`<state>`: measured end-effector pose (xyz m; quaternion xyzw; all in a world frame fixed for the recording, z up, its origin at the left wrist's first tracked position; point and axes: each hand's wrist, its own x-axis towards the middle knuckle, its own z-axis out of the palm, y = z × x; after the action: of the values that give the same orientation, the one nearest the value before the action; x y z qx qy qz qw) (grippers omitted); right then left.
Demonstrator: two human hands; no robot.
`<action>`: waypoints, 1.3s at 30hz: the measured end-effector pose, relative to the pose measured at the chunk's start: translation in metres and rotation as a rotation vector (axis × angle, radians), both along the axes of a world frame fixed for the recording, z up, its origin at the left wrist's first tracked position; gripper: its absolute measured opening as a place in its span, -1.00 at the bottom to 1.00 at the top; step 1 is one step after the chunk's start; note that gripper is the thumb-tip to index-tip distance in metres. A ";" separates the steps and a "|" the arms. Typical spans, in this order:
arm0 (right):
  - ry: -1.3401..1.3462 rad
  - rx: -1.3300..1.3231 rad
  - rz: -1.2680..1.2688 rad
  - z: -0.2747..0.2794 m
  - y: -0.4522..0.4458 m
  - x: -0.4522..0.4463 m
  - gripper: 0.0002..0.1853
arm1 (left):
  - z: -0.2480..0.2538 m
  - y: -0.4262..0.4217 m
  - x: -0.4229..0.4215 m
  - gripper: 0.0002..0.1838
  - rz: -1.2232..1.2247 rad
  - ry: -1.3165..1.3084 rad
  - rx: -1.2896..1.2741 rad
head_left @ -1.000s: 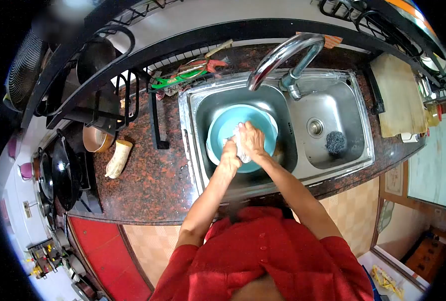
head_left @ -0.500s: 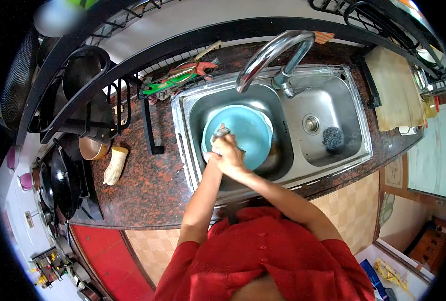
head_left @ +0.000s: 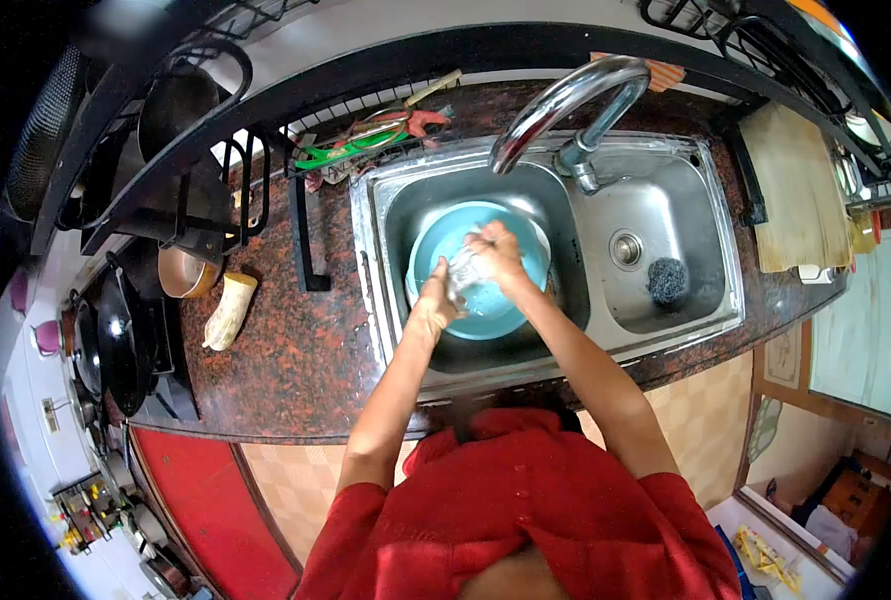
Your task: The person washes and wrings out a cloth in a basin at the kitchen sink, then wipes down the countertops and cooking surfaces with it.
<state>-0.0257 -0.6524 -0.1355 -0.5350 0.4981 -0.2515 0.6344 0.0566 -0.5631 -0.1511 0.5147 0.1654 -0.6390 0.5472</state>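
Left hand (head_left: pixel 433 303) and right hand (head_left: pixel 497 255), slightly apart, both clamped on blurred cloth (head_left: pixel 463 272) over basin (head_left: pixel 530 285), mid-frame. Probably rubbing step; next move calls for firm two-handed hold.

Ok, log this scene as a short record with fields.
left hand: on a pale, whitish item, nearer the person
right hand: on the same item, farther out
item identity: too blurred to tell
basin: light blue, beneath both hands, inside the left sink bowl
right sink bowl: dark scrubber beside the drain
faucet: chrome, spout end over the left bowl
counter, left of sink: pale elongated vegetable-like object
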 end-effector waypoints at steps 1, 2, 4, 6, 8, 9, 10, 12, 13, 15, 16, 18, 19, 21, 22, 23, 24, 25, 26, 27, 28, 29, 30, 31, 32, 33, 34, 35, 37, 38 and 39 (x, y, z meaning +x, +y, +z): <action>0.147 -0.123 0.155 0.004 0.009 0.003 -0.81 | 0.010 0.000 -0.009 -0.27 -0.032 0.035 0.184; 0.187 -0.299 0.254 0.009 0.017 0.005 -0.82 | 0.022 -0.001 -0.013 -0.12 0.044 0.242 0.136; 0.165 -0.377 0.323 0.023 0.034 0.002 -0.82 | -0.013 -0.002 -0.008 -0.09 -0.078 0.292 -0.356; 0.130 -0.535 0.382 0.038 0.051 -0.008 -0.77 | -0.041 -0.001 -0.008 -0.05 -0.194 0.340 -0.846; 0.188 -0.678 0.539 0.025 0.051 -0.020 -0.82 | -0.054 -0.005 -0.008 -0.32 -0.097 0.269 -0.645; 0.223 -0.778 0.588 0.031 0.051 -0.025 -0.88 | -0.055 -0.006 -0.009 -0.38 -0.075 0.252 -0.593; 0.108 -0.591 0.565 0.040 0.047 -0.027 -0.86 | -0.055 -0.007 -0.009 -0.44 -0.053 0.235 -0.540; 0.006 -0.463 0.475 0.037 0.033 -0.027 -0.90 | -0.049 -0.002 -0.010 -0.51 -0.114 0.326 -0.286; 0.085 -0.484 0.420 0.032 0.022 -0.026 -0.91 | -0.040 0.000 -0.012 -0.54 -0.141 0.369 -0.157; 0.200 -0.548 0.380 0.008 0.002 -0.030 -0.90 | 0.002 0.003 -0.023 -0.51 -0.146 0.404 -0.230; 0.179 -0.318 0.442 -0.007 -0.007 -0.031 -0.88 | 0.003 0.005 -0.026 -0.49 -0.152 0.432 -0.288; 0.152 -0.082 0.506 -0.018 -0.014 -0.034 -0.85 | -0.002 0.010 -0.023 -0.44 -0.190 0.538 -0.412; 0.110 0.035 0.519 -0.016 -0.016 -0.036 -0.78 | -0.006 0.010 -0.022 -0.44 -0.180 0.539 -0.406; 0.072 0.171 0.542 -0.016 -0.010 -0.046 -0.69 | -0.010 0.014 -0.020 -0.43 -0.148 0.464 -0.404; -0.289 0.441 0.430 -0.016 -0.008 -0.052 -0.58 | 0.007 0.013 -0.017 -0.42 -0.150 0.491 -0.374; -0.647 0.707 0.295 -0.017 -0.005 -0.057 -0.46 | 0.016 0.010 -0.013 -0.57 -0.137 0.629 -0.389; -0.730 0.678 0.297 -0.016 0.002 -0.061 -0.29 | 0.026 0.009 -0.012 -0.59 -0.089 0.593 -0.400; -0.727 0.686 0.304 -0.018 0.007 -0.060 -0.29 | 0.030 0.007 -0.011 -0.61 -0.044 0.557 -0.412; -0.829 0.679 0.312 -0.019 0.012 -0.057 -0.28 | 0.027 0.006 -0.012 -0.61 -0.035 0.556 -0.411; -0.929 0.673 0.319 -0.018 0.016 -0.054 -0.28 | 0.022 0.006 -0.014 -0.62 -0.067 0.528 -0.393; -0.973 0.697 0.359 -0.015 0.015 -0.051 -0.37 | 0.017 0.007 -0.017 -0.64 -0.097 0.502 -0.373; -0.968 0.705 0.367 -0.012 0.009 -0.048 -0.37 | 0.013 0.007 -0.019 -0.64 -0.085 0.502 -0.374; -0.765 0.628 0.423 -0.011 0.001 -0.045 -0.44 | 0.010 0.009 -0.020 -0.60 -0.120 0.452 -0.398; -0.564 0.546 0.477 -0.006 -0.004 -0.041 -0.50 | 0.010 0.010 -0.019 -0.55 -0.156 0.400 -0.421; -0.458 0.497 0.501 -0.001 -0.008 -0.040 -0.63 | 0.011 0.011 -0.017 -0.54 -0.213 0.383 -0.439; -0.456 0.498 0.508 -0.001 -0.009 -0.038 -0.63 | 0.012 0.013 -0.014 -0.54 -0.207 0.382 -0.441; -0.329 0.430 0.516 -0.001 -0.011 -0.037 -0.63 | 0.013 0.015 -0.011 -0.49 -0.191 0.348 -0.501; -0.201 0.362 0.521 -0.002 -0.012 -0.036 -0.64 | 0.014 0.017 -0.010 -0.43 -0.176 0.315 -0.559; -0.080 0.292 0.529 -0.025 -0.010 -0.036 -0.63 | 0.013 0.019 -0.012 -0.38 -0.125 0.254 -0.472; 0.116 0.059 0.392 -0.042 -0.004 -0.036 -0.63 | 0.012 0.020 -0.013 -0.33 -0.080 0.190 -0.384; 0.308 -0.174 0.249 -0.043 0.000 -0.034 -0.63 | 0.013 0.021 -0.013 -0.33 -0.078 0.192 -0.384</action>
<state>-0.0600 -0.6521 -0.1782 -0.6773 0.4957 -0.1287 0.5282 0.0431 -0.5421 -0.1377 0.3436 0.0720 -0.7256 0.5918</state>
